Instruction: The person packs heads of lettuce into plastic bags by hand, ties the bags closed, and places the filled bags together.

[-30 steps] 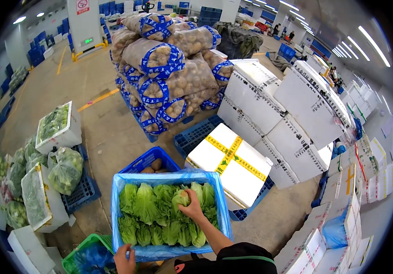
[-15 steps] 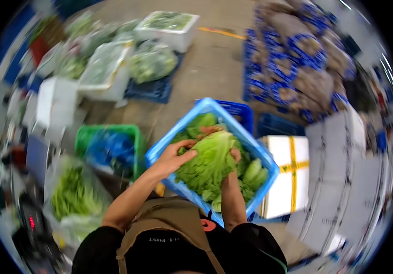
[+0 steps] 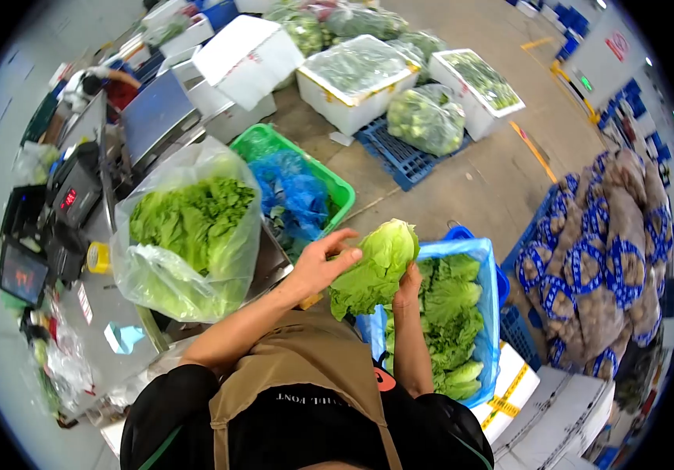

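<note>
Between the blue-lined box (image 3: pixel 490 329) and the clear plastic bag (image 3: pixel 171 282), a lettuce head (image 3: pixel 376 266) is held up, clasped by the right hand (image 3: pixel 410 288); the left hand (image 3: pixel 321 265) is rested against it, whether gripping cannot be told. A holding step seems in hand, gentle support being called for by crinkled leaves (image 3: pixel 355 288) and rounded, pale base (image 3: pixel 400 229).

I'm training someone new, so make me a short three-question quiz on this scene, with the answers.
1. Multiple choice: what colour is the crate holding the blue plastic? a) red b) green c) white
2. True or false: the right hand holds a lettuce outside the clear bag.
3. Fill in: the open box of lettuces is lined in ____.

Key: 1 b; 2 true; 3 blue.
</note>
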Tool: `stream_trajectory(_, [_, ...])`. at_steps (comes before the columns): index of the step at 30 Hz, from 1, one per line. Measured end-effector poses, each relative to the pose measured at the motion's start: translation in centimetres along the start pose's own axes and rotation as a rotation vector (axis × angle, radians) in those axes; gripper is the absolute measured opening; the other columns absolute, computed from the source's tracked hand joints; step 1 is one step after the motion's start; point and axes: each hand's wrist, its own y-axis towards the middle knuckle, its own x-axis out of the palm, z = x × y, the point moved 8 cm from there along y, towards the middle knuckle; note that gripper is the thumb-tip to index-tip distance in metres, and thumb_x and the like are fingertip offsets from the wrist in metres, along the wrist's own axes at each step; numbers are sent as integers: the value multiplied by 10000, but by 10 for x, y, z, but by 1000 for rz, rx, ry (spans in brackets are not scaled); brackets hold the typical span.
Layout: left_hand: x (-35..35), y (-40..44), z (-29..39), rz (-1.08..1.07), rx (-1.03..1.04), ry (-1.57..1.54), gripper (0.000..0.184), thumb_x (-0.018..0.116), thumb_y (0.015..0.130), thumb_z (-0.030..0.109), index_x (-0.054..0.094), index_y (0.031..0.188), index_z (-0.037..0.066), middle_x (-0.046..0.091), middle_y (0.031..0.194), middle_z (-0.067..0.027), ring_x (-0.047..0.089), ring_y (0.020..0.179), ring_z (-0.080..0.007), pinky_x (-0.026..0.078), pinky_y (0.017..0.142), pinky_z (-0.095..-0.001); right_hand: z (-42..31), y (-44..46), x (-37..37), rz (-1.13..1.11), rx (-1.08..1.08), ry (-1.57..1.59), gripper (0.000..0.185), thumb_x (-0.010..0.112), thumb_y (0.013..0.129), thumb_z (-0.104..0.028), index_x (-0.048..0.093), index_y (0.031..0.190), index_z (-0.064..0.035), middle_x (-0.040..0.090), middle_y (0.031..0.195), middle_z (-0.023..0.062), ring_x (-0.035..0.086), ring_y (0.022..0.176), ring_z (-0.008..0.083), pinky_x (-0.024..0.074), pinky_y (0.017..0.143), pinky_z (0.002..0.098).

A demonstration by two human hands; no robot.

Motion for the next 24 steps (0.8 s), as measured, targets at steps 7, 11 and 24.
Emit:
stream_trajectory(7, [-105, 5, 11, 139, 98, 182, 424, 667, 839, 243, 564, 1183, 18, 604, 913, -35, 564, 808, -127, 463, 731, -283, 77, 56, 91, -180, 165, -141, 886, 792, 623, -379, 398, 1340, -37, 540, 1238, 123, 536, 1133, 272, 454, 952, 381])
stream_trajectory(11, [-143, 6, 18, 88, 193, 369, 323, 659, 818, 197, 625, 1076, 6, 610, 795, -78, 583, 712, -172, 470, 667, -307, 96, 63, 156, -284, 165, -242, 901, 790, 599, -376, 403, 1333, -25, 546, 1224, 120, 556, 1109, 259, 471, 926, 360])
stream_trajectory(24, [-189, 77, 26, -92, 135, 536, 280, 635, 797, 140, 656, 1039, 1, 682, 889, -168, 646, 769, -241, 492, 713, -351, 74, 144, 169, -373, 294, -545, 863, 775, 606, -417, 452, 1288, 2, 568, 1190, 128, 587, 1036, 243, 486, 888, 349])
